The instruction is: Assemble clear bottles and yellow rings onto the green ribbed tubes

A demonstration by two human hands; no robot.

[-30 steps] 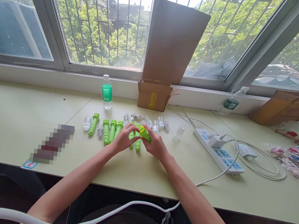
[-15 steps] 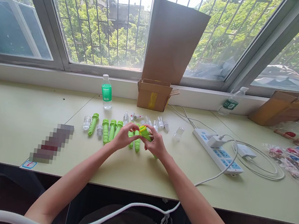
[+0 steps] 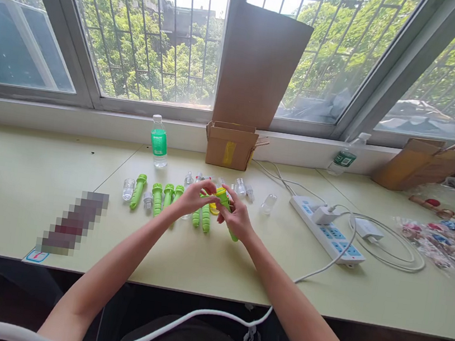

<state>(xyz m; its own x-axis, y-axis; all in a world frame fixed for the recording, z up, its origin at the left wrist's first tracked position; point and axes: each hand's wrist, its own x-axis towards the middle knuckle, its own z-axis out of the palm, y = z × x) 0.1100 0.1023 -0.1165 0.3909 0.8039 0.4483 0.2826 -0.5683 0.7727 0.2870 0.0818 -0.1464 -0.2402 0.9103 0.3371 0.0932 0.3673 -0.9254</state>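
Observation:
My right hand [image 3: 238,217] is wrapped round a green tube [image 3: 231,228] with a yellow rim [image 3: 221,191] at its upper end, tilted toward the left. At that rim, the curled fingers and thumb of my left hand [image 3: 194,198] close on the tube's end. Below the rim, between my hands, shows a yellow piece [image 3: 214,209]; whether it is attached cannot be made out. Several ribbed green tubes lie under and left of my left hand, among them one green tube [image 3: 138,192] at the far left and another [image 3: 205,218] beneath my fingers.
Clear plastic pieces lie about, such as a clear cup [image 3: 128,189] and a clear cap [image 3: 268,204]. Behind stand a water bottle [image 3: 159,143] and a cardboard box [image 3: 231,147]. At right are a power strip [image 3: 329,233], cables, and bagged items [image 3: 450,241]. A blurred dark object [image 3: 74,222] lies left.
The tube's yellow end has shifted slightly right with my hands, and the tube's lower end shows more. A yellow piece now shows beneath the rim. The whole view has shifted a little.

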